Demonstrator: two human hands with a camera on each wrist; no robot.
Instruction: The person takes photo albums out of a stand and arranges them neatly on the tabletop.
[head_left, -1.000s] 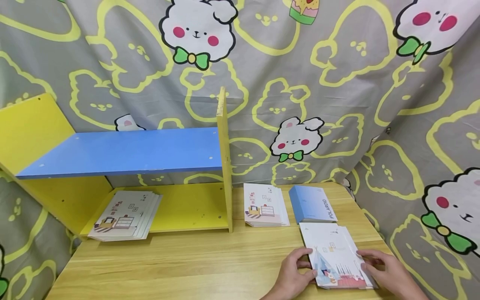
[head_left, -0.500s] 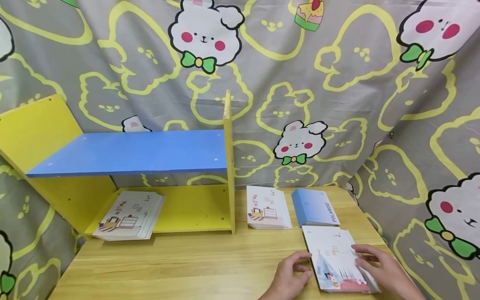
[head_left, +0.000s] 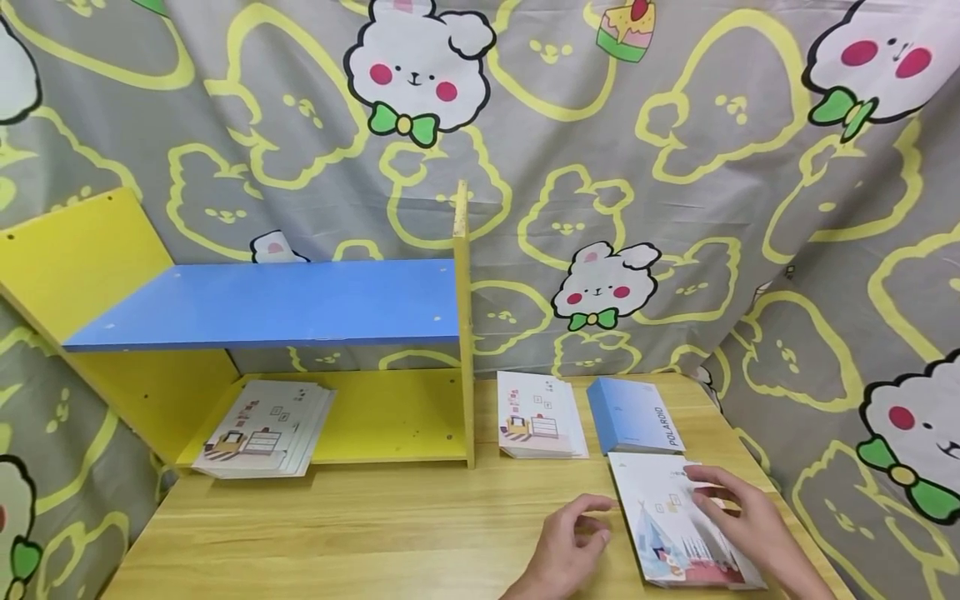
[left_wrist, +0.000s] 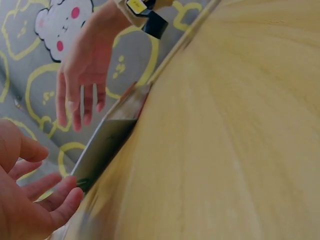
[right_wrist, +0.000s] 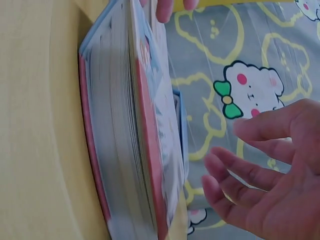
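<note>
A thick photo album (head_left: pixel 651 525) with a tent drawn on its white cover lies flat at the table's right front. In the right wrist view the page edges of this album (right_wrist: pixel 117 125) show between pink-edged covers. Just left of it, my left hand (head_left: pixel 566 542) hovers with relaxed fingers, apart from the album and holding nothing. My right hand (head_left: pixel 742 512) is over the album's right side, fingers loosely bent and nothing between them. In the right wrist view the right hand (right_wrist: pixel 275 175) appears clear of the cover.
Behind the tent album lies a blue album (head_left: pixel 637 412) marked POLAROID. White albums (head_left: pixel 536 408) are stacked to its left. A yellow shelf unit (head_left: pixel 463 333) with a blue board (head_left: pixel 300 300) stands on the table (head_left: pixel 375 525); more white albums (head_left: pixel 262 429) lie on its lower board. Patterned cloth hangs behind.
Both hands have let go of the tent album's sides. The left hand has drawn off to the left, and the right hand has risen over the cover. The view has shifted slightly.
</note>
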